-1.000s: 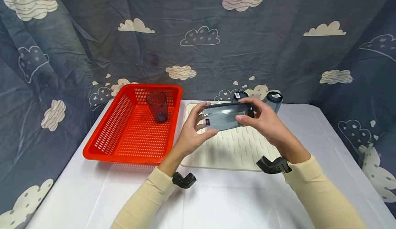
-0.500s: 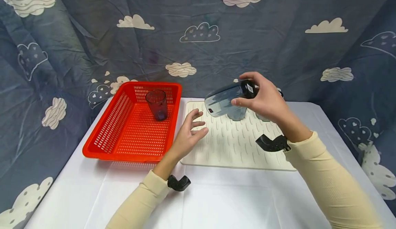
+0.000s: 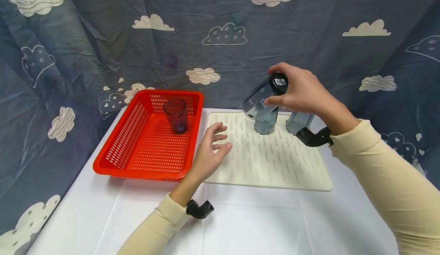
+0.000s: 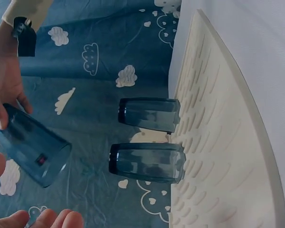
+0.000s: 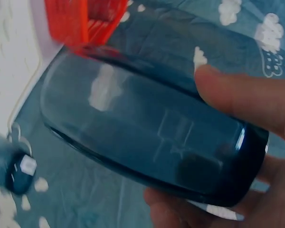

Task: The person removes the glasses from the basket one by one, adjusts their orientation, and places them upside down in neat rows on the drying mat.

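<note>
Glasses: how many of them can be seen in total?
4. One dark glass stands in the red basket. Two blue glasses stand upside down on the drying mat. The right hand holds a fourth glass tilted above them. None seems hidden.

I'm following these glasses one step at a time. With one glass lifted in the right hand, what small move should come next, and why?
Probably carry the glass leftward toward the red basket. The right hand grips it by its base, tilted, above the drying mat; one glass already stands upright in the basket, while two more stand inverted on the mat.
</note>
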{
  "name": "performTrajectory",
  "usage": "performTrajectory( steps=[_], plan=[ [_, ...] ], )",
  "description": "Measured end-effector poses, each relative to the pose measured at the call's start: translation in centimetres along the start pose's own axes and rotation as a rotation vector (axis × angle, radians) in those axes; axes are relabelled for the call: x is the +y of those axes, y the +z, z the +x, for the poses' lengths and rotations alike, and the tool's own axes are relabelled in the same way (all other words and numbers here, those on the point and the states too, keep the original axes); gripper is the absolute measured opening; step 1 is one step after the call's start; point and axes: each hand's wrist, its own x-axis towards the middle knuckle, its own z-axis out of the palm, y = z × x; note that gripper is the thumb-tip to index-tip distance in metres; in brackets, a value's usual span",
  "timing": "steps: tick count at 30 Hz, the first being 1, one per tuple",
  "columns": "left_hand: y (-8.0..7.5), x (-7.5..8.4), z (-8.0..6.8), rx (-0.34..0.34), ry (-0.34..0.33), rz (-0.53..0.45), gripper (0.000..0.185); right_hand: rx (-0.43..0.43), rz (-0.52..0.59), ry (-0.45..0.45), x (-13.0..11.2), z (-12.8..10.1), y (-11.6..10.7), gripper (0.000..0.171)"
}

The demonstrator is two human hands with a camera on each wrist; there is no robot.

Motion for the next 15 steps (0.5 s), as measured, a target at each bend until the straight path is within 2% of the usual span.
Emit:
performTrajectory(
  steps=[6, 11, 15],
  plan=[
    [-0.2, 0.3, -0.3, 0.047, 0.025, -0.037, 0.059, -0.056, -0.140, -0.090, -0.2, 1.4, -1.5, 0.070],
    [-0.3, 0.5, -0.4, 0.045, 0.010, -0.079, 0.060, -0.114, -0.197, -0.101, -0.6, 2.6, -2.2, 0.069],
    [-0.6, 0.5, -0.4, 0.071, 0.017, -0.112, 0.058, -0.180, -0.214, -0.110, -0.8, 3.7, -2.1, 0.070]
  ],
)
